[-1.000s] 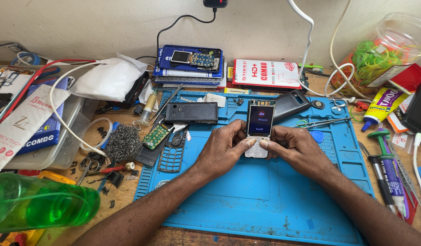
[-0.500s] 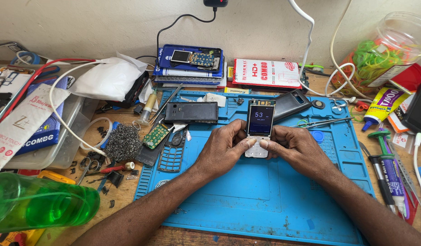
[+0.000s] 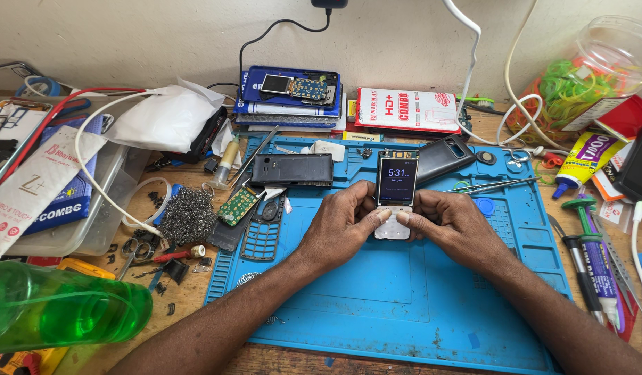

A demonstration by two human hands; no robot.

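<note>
We see very little change across the three pictures. The lit screen of the small phone [image 3: 395, 182] differs slightly: a second ago it showed a pale panel, and now it shows a dark face with light digits. Our left hand [image 3: 342, 223] and right hand [image 3: 451, 223] have shifted only a touch on the phone's lower part, the thumbs closing in over the white keypad [image 3: 392, 229] near the blue mat's [image 3: 376, 305] far edge.

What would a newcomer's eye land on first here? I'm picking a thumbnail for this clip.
The lit screen of a small keypad phone, held by the left hand and right hand over the blue repair mat. Next, the green bottle at lower left and the jar of green rubber bands at upper right.
</note>
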